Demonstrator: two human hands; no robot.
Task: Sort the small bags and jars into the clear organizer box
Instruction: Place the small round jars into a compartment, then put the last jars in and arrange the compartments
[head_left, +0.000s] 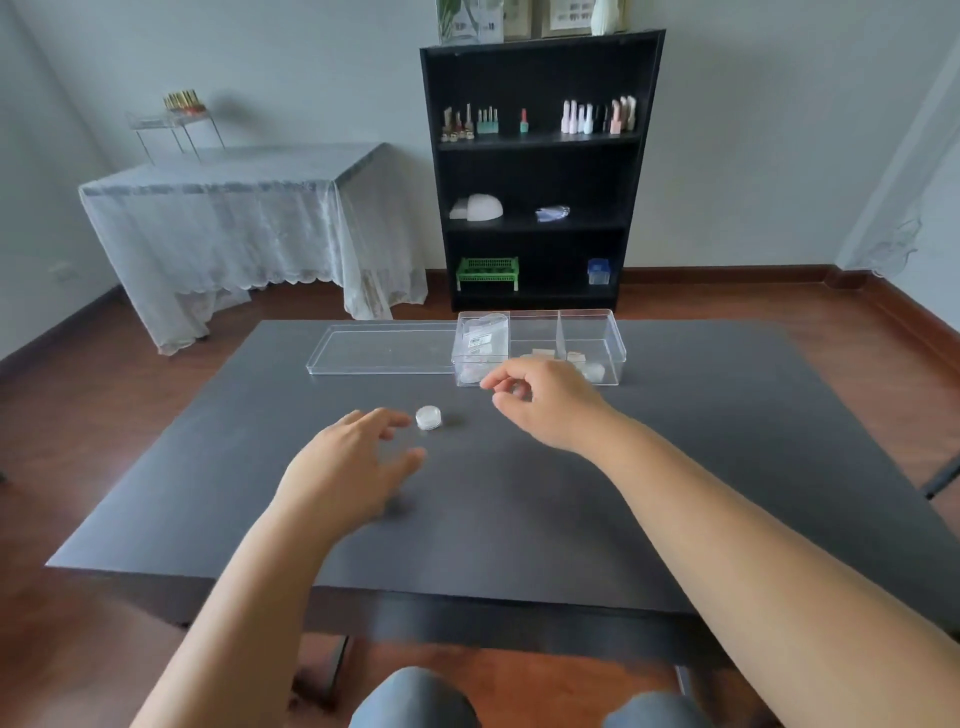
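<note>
A small clear jar with a white lid (428, 417) stands alone on the dark table. My left hand (353, 462) hovers just left of it and nearer to me, fingers spread, holding nothing. The clear organizer box (592, 317) sits at the table's far side with three compartments. Small bags (480, 340) fill its left one, and small jars (593, 371) lie in the right one. My right hand (545, 402) is in front of the box with its fingers curled. A pale patch shows between them, and I cannot tell whether it is a held jar.
The box's clear lid (384, 351) lies flat to the left of the box. Beyond the dark table (519, 519) stand a black shelf unit (540, 171) with bottles and a cloth-covered side table (234, 208). My knees show below the table's near edge.
</note>
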